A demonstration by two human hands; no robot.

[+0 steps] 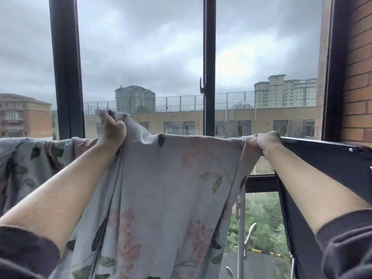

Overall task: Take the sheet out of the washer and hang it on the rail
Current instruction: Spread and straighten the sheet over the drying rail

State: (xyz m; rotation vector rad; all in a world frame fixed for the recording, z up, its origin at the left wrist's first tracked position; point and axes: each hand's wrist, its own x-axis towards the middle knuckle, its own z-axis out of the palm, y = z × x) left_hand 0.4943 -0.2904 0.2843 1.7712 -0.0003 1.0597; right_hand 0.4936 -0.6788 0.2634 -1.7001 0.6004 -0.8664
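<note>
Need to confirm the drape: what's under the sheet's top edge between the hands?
The sheet hides whatever lies beneath. The dark rail shows bare only beyond the right hand, level with that edge.

Above the rail (322, 156), clear air runs from the right grip (268, 141) along the bare dark bar to the brick wall (358, 87), which closes off that side. Leftward, the sheet (171, 188) covers the rail and hangs below it like a curtain, barring passage. Behind the rail stand a thick frame post (67, 77) and a slimmer centre post (209, 57) with its handle (202, 87); the left grip (112, 129) is raised between them.
</note>
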